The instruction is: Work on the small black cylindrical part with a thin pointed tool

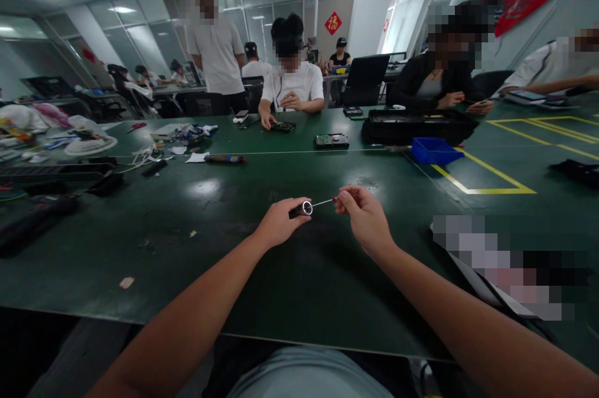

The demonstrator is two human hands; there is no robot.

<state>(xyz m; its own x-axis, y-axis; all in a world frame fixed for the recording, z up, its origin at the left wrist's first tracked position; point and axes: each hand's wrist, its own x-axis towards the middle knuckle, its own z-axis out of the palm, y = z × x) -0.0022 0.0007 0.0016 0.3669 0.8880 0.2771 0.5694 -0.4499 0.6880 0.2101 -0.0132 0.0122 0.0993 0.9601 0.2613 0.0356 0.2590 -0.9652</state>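
Note:
My left hand (279, 221) is closed around a dark screwdriver handle (302, 209) with a silver ring at its end. A thin metal bit (322, 203) sticks out of that end toward the right. My right hand (362, 215) pinches the far tip of the bit between thumb and fingers. Both hands hover just above the dark green table (196, 242), close together near its middle.
A blue tray (434, 151) and a black case (416, 125) sit at the right, a hard drive (331, 141) beyond my hands. Tools and clutter lie at the left (88, 155). Several people sit across the table. Yellow tape lines (486, 176) mark the right side.

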